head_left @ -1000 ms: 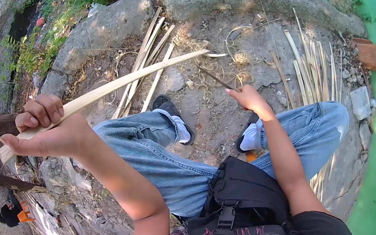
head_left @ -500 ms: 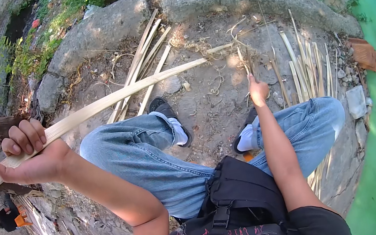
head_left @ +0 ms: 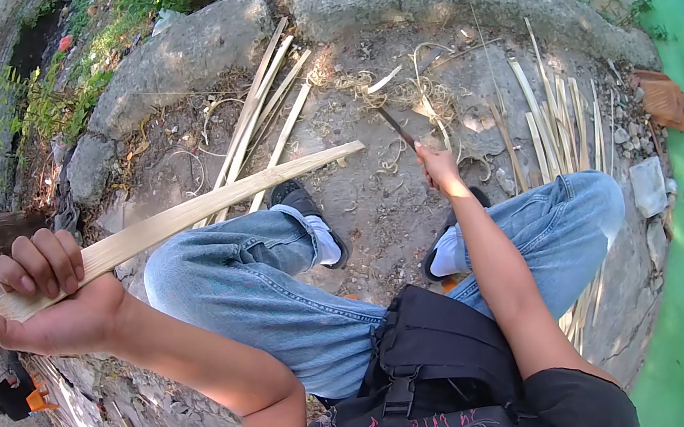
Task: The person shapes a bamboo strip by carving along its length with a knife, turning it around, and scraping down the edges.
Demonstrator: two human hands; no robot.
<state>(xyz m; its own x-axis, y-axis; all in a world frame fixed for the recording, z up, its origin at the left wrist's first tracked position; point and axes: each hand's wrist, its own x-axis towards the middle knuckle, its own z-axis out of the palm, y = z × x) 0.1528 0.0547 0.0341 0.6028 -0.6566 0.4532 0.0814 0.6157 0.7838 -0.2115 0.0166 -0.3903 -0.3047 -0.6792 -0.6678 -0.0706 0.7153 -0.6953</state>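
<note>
Left grip (head_left: 68, 294) was closed around the butt end of a pale strip (head_left: 213, 207), fingers curled over it, palm and thumb underneath; held this close to the end, probably to leave most of the length free. Strip was in the air, slanting up across the left leg, its far end between the feet and pointing toward the other hand; whether it touched the left knee, cannot tell. Right grip (head_left: 439, 169) was closed on the near end of a dark narrow tool (head_left: 396, 127), looked like a knife, tip angled forward and left. Tool and strip looked near each other but apart, so no contact at this point. Arms were spread wide, likely to keep the fingers of the left grip well away from the blade. Curly shavings (head_left: 356, 87) lay on the ground (head_left: 360, 210) just beyond the tool, presumably where offcuts drop. More strips lay in two groups: a left pile (head_left: 262, 99) beyond the left foot and a right bundle (head_left: 563, 119) beyond the right knee, both off to the sides, which probably kept the middle free for handling.
</note>
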